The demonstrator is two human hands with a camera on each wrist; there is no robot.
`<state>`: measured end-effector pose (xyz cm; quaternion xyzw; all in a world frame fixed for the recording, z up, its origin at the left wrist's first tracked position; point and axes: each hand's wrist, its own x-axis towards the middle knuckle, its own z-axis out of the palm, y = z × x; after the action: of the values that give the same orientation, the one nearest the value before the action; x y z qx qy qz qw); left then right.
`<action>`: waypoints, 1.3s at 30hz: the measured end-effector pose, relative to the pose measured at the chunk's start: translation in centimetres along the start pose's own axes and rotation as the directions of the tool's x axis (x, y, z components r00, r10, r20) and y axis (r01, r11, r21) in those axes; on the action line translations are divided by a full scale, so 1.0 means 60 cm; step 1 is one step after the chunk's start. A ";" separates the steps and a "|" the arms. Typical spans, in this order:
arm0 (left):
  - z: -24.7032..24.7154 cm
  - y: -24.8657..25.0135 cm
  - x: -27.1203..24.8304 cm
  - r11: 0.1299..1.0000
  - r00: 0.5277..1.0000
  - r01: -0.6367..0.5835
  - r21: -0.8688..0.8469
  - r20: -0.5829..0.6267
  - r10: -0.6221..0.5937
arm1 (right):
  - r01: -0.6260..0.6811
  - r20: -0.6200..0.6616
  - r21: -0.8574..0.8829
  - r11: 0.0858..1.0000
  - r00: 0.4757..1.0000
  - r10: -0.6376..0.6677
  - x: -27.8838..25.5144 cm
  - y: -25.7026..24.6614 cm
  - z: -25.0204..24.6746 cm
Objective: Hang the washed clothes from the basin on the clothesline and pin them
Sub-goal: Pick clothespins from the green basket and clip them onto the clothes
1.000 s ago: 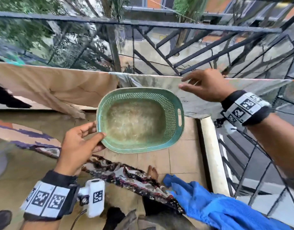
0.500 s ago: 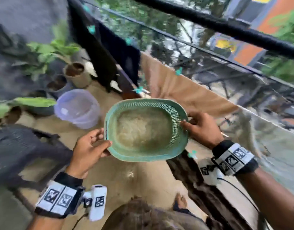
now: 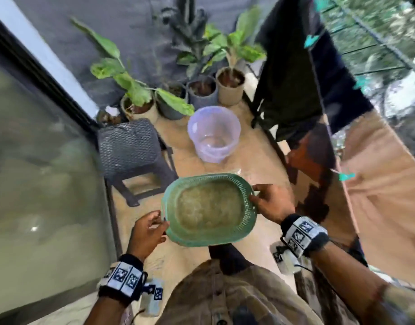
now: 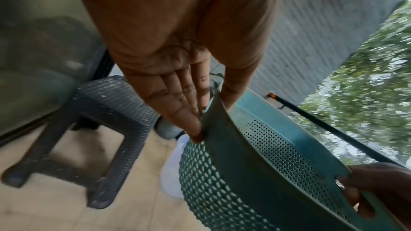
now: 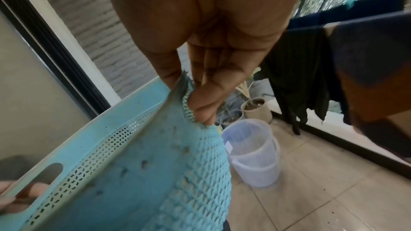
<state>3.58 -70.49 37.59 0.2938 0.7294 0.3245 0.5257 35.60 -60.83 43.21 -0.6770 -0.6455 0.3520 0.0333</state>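
With the basin [image 3: 210,208] empty and carried above the balcony floor [image 3: 255,158]: hanging looks done.
Held at opposite rims, left hand [image 3: 146,233] and right hand [image 3: 273,204] each pinching an edge with curled fingers [image 5: 200,104]; clothes [image 3: 293,90] pinned along the clothesline [image 3: 319,73] (pegs teal). Next, probably: setting the basin down near the clear bucket [image 3: 213,133], keeping clear of the dark stool [image 3: 129,148].

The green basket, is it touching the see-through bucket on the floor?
Apart. The head view shows bare floor between the basket, held up by both hands, and the bucket.
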 end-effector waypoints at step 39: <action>-0.461 0.022 0.778 0.951 0.964 0.209 0.229 -0.211 -0.161 | -0.209 0.249 0.077 0.975 0.951 0.184 0.813 -0.502 0.397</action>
<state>-35.59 -38.31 18.28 0.2551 0.8357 0.2057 0.4408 -6.36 -21.83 19.22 -0.6876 -0.5553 0.4655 -0.0458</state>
